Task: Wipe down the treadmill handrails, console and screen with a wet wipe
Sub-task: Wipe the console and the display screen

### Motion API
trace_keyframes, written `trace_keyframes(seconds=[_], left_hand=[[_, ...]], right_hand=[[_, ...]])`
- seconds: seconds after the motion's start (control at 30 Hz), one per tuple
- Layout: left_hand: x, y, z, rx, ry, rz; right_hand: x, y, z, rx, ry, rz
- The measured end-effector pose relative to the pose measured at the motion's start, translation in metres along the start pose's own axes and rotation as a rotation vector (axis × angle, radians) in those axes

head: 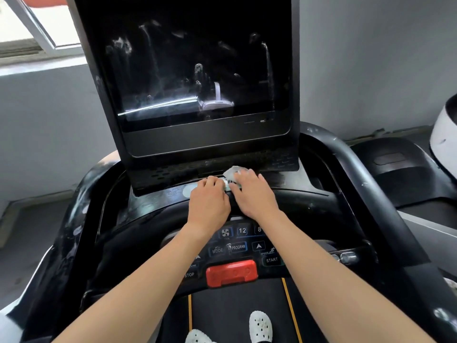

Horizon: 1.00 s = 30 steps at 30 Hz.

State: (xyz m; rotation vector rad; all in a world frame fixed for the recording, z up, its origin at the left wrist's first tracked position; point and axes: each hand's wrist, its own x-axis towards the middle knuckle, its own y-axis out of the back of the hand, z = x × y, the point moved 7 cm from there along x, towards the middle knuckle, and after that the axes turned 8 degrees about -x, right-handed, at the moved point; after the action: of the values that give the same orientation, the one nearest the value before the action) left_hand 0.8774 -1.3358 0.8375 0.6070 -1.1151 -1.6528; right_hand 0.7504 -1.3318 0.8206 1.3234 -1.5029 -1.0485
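Observation:
The treadmill's tall black screen (193, 70) is smeared with pale streaks. On the ledge below it lies a pale wipe pack (189, 191). My left hand (209, 201) curls over the pack and holds it down. Beside it, touching, my right hand (254, 194) pinches a crumpled white wet wipe (232, 171) at the pack's right end, just under the screen's base. The console button panel (238, 247) and red safety key (231, 272) sit nearer to me, partly hidden by my forearms. Glossy black handrails run down the left (69, 231) and right (371, 194).
A second treadmill (400, 174) stands close on the right, with a white rounded object (445, 134) behind it. A window (37, 26) is at the upper left. My feet in white shoes (261, 326) stand on the belt. Grey walls lie ahead.

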Motion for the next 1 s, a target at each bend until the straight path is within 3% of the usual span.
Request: trace_keyframes(seconds=[0.1, 0.17, 0.3, 0.4, 0.53, 0.8, 0.87, 1.0], left_hand=[[0.0, -0.002, 0.001, 0.019, 0.018, 0.01], [0.0, -0.003, 0.001, 0.019, 0.023, 0.006], [0.001, -0.007, 0.002, 0.017, 0.044, 0.021], [0.005, -0.012, 0.011, -0.009, 0.038, 0.035], [0.013, -0.025, 0.035, -0.122, -0.074, -0.05], [0.022, -0.042, 0.058, -0.046, -0.148, -0.15], [0.022, -0.044, 0.06, -0.029, -0.142, -0.136], [0.023, -0.046, 0.071, -0.052, -0.153, -0.101]], right_hand=[[-0.005, 0.015, 0.017, -0.184, -0.01, 0.067], [-0.014, 0.026, 0.049, -0.228, -0.144, 0.122], [-0.024, 0.022, 0.078, -0.027, -0.287, 0.128], [-0.024, 0.016, 0.06, 0.054, -0.177, 0.067], [-0.038, 0.024, 0.059, -0.035, -0.006, 0.004], [-0.073, 0.024, 0.175, 0.057, -0.629, 0.103], [-0.067, 0.023, 0.169, 0.117, -0.61, 0.104], [-0.051, 0.023, 0.118, 0.227, -0.346, 0.076]])
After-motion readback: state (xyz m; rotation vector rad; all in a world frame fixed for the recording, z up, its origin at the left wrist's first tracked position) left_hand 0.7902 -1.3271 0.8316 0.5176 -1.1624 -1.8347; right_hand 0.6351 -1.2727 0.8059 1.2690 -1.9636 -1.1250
